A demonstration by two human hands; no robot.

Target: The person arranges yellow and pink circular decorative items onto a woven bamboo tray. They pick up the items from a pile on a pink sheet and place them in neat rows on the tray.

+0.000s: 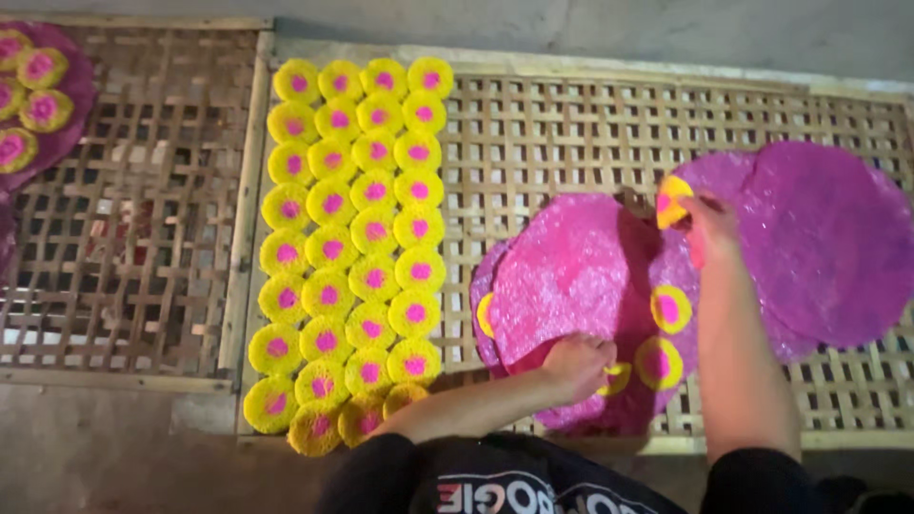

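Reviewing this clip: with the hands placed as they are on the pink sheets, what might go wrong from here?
1. The right hand pinches a yellow disc by its edge; it looks thin and may tear or fold.
2. The left hand lifts a pink sheet over another disc; neighbouring discs might slide off.
3. The forearm lies close to the packed yellow rows on the lattice tray and may nudge them.

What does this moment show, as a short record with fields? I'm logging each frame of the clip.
Surface: woven bamboo lattice tray
Left hand: lifts the edge of a large pink sheet
Right hand: holds a small yellow disc above the pink sheets
Laid out: rows of yellow discs with pink centres, left on the tray
Loose discs: a few on the pink sheet
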